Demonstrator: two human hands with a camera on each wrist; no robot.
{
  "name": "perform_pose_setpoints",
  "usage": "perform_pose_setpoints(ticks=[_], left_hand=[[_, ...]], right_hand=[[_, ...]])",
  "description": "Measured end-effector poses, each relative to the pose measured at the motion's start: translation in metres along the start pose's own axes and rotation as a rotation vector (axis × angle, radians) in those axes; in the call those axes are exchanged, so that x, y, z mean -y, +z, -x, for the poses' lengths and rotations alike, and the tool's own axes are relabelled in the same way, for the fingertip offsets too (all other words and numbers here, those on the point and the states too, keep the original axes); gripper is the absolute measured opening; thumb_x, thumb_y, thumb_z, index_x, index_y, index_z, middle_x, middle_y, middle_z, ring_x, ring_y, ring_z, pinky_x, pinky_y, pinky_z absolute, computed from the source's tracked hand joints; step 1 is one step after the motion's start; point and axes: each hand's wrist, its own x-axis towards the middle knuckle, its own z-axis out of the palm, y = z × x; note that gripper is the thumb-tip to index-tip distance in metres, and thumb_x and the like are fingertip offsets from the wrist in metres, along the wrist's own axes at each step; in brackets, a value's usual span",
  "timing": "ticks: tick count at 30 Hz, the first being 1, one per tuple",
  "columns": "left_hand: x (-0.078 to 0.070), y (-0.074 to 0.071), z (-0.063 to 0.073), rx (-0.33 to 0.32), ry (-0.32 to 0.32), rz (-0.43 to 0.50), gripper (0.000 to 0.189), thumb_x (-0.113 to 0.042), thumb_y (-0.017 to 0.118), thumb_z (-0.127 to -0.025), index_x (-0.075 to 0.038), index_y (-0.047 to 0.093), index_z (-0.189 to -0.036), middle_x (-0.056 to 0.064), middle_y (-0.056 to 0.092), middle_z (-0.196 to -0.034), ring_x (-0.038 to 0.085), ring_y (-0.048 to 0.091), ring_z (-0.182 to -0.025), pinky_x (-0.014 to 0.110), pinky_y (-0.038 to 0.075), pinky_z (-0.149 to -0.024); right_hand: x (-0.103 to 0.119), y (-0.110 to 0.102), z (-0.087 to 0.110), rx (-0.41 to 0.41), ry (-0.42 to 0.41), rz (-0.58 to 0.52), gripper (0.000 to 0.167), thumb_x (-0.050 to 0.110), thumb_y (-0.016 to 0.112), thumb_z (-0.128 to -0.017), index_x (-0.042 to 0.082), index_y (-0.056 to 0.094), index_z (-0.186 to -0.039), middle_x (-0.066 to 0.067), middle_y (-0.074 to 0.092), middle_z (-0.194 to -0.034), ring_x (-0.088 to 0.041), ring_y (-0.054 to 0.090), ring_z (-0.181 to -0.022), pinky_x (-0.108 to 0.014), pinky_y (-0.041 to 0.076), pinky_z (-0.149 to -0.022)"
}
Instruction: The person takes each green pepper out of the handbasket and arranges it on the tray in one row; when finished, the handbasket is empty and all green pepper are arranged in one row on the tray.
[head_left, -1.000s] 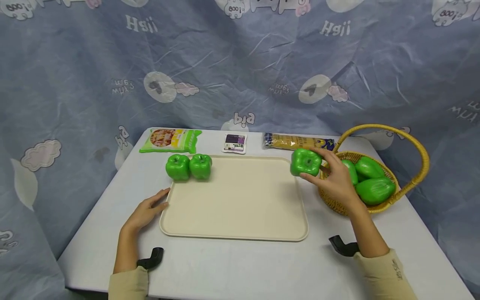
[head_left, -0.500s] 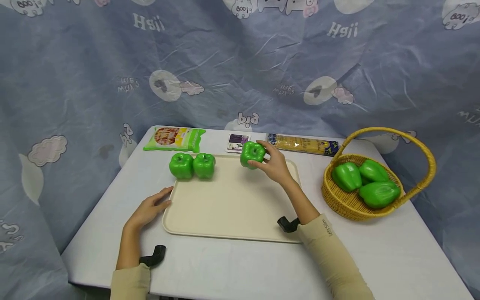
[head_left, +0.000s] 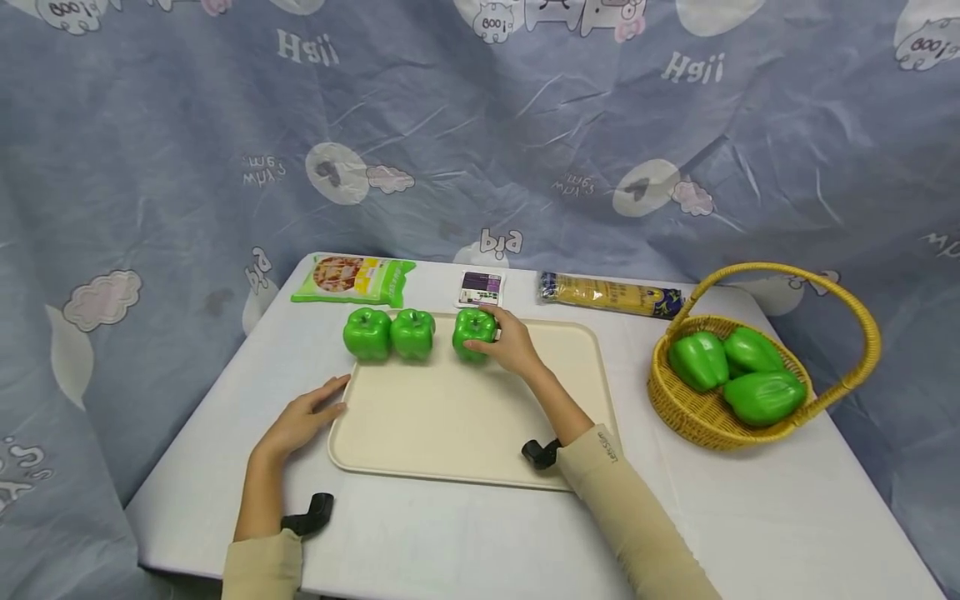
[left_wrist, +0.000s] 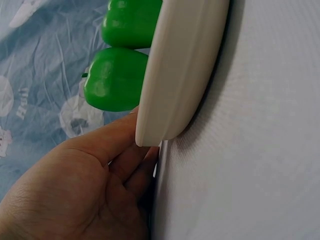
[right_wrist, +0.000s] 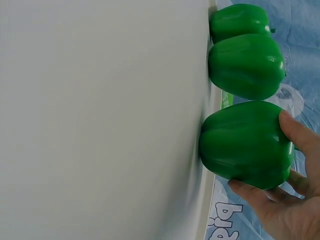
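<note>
Since half a second ago, one green pepper [head_left: 469, 331] in the right hand [head_left: 512, 343] has moved left and lower; the head view shows it at the back of the tray [head_left: 465, 425], near two other peppers [head_left: 367, 335], with the basket [head_left: 693, 425] well off to the right. In the left wrist view, the left hand [left_wrist: 75, 185] just touches the tray's edge, its fingers loose. In the right wrist view, the right arm's thumb and fingers pinch the pepper near its stem end, but I can't tell if it touches the tray.

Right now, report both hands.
Left hand: open, fingers touching the edge of the tray.
Right hand: holding a green pepper between thumb and fingers.
</note>
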Motion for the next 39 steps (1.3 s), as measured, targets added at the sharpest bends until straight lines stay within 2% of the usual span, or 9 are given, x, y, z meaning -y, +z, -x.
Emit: perform_pose_setpoints(ticks=[13, 25, 32, 39], left_hand=[[0.0, 0.0, 0.002, 0.002, -0.007, -0.02, 0.055, -0.034, 0.056, -0.092, -0.018, 0.039, -0.142, 0.018, 0.025, -0.148, 0.037, 0.019, -0.135, 0.058, 0.013, -0.106], [-0.001, 0.0, 0.001, 0.003, -0.011, -0.016, 0.055, -0.035, 0.056, -0.092, -0.019, 0.039, -0.142, 0.016, 0.025, -0.148, 0.035, 0.019, -0.136, 0.057, 0.012, -0.107], [0.0, 0.0, 0.002, 0.005, -0.027, -0.022, 0.055, -0.035, 0.056, -0.092, -0.019, 0.039, -0.142, 0.016, 0.025, -0.148, 0.035, 0.019, -0.136, 0.058, 0.013, -0.106], [-0.005, 0.0, 0.002, 0.011, -0.017, -0.007, 0.054, -0.032, 0.056, -0.093, -0.018, 0.039, -0.142, 0.017, 0.024, -0.148, 0.035, 0.019, -0.136, 0.057, 0.012, -0.107]], right_hand=[[0.013, 0.021, -0.004, 0.028, -0.017, -0.018, 0.073, 0.03, 0.079, -0.072, 0.008, 0.046, -0.133, -0.012, 0.048, -0.132, -0.027, 0.05, -0.114, -0.038, 0.042, -0.095], [0.016, 0.024, -0.006, 0.052, -0.046, 0.035, 0.077, 0.034, 0.078, -0.074, 0.009, 0.042, -0.137, -0.013, 0.043, -0.138, -0.031, 0.04, -0.125, -0.043, 0.031, -0.104], [0.018, 0.011, 0.0, 0.1, -0.089, 0.049, 0.08, 0.038, 0.075, -0.076, 0.014, 0.035, -0.142, -0.012, 0.036, -0.143, -0.029, 0.032, -0.131, -0.046, 0.027, -0.106], [0.018, -0.021, 0.015, 0.095, -0.14, 0.059, 0.077, 0.038, 0.072, -0.079, 0.017, 0.034, -0.143, -0.011, 0.038, -0.139, -0.028, 0.034, -0.129, -0.047, 0.029, -0.104]])
